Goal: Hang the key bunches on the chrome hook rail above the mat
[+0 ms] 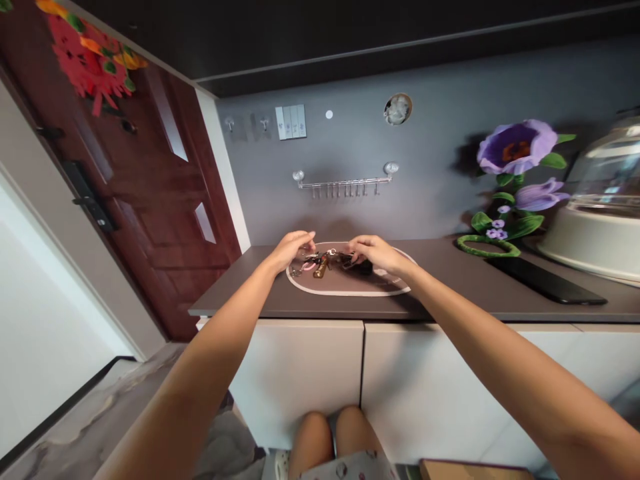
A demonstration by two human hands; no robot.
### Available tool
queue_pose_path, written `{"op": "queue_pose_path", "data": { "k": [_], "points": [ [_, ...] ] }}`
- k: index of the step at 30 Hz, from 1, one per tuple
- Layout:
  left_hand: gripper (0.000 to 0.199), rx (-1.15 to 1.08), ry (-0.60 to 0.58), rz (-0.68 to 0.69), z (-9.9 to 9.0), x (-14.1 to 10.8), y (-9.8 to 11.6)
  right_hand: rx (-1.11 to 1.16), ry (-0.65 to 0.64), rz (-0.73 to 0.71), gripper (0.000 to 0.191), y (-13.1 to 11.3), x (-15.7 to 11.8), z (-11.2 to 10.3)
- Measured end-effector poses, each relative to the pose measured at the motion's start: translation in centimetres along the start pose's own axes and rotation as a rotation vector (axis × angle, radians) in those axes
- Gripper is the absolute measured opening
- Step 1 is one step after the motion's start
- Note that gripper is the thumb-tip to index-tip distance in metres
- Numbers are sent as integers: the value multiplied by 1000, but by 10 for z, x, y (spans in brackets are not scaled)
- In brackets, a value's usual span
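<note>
Avoid snagging gold trinket (321, 269) on black item (363, 267) by pulling with half-curled left hand (293, 248) or half-curled right hand (377, 252), holds indeterminable.

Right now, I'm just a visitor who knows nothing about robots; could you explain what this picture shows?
Happily. There is no machine here, only a person's bare left hand and bare right hand. The single picture comes from a camera worn on that person's head, looking forward and down.

On the dark brown, flat counter lies a brown oval mat with a pale rim. On it are a small golden-brown trinket and a black, soft-looking bundle. The left hand is near the trinket, the right at the bundle; I can't tell whether either grips anything. Farther right lies a flat black phone-like slab.
</note>
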State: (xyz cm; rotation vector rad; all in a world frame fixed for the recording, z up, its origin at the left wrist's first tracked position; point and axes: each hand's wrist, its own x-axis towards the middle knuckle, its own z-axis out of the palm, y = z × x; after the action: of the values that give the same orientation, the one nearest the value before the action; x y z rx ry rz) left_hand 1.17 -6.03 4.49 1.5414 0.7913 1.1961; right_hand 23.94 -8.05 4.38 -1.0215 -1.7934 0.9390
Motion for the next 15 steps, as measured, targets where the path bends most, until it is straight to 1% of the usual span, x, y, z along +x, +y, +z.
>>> {"op": "queue_pose_path", "data": {
  "k": [2, 3, 4, 6, 9, 11, 15],
  "points": [
    [44, -141, -21, -38, 6, -7, -2, 190, -187, 98, 47, -7, -2, 18],
    [51, -195, -40, -77, 8, -11, -4, 262, -259, 146, 57, -7, -2, 25],
    [55, -235, -60, -122, 9, -14, -8, 339, -303, 169, 63, -5, -1, 32],
    [60, -281, -66, -201, 10, -19, -18, 463, -325, 206, 66, 1, -1, 41],
    [63, -316, -85, -288, 9, -24, -31, 549, -289, 240, 66, 11, -1, 46],
    [64, -340, -110, -304, 8, -25, -35, 569, -263, 245, 65, 14, -2, 46],
    [63, -379, -118, -275, 9, -26, -37, 583, -251, 235, 65, 15, -4, 46]
  ]
}}
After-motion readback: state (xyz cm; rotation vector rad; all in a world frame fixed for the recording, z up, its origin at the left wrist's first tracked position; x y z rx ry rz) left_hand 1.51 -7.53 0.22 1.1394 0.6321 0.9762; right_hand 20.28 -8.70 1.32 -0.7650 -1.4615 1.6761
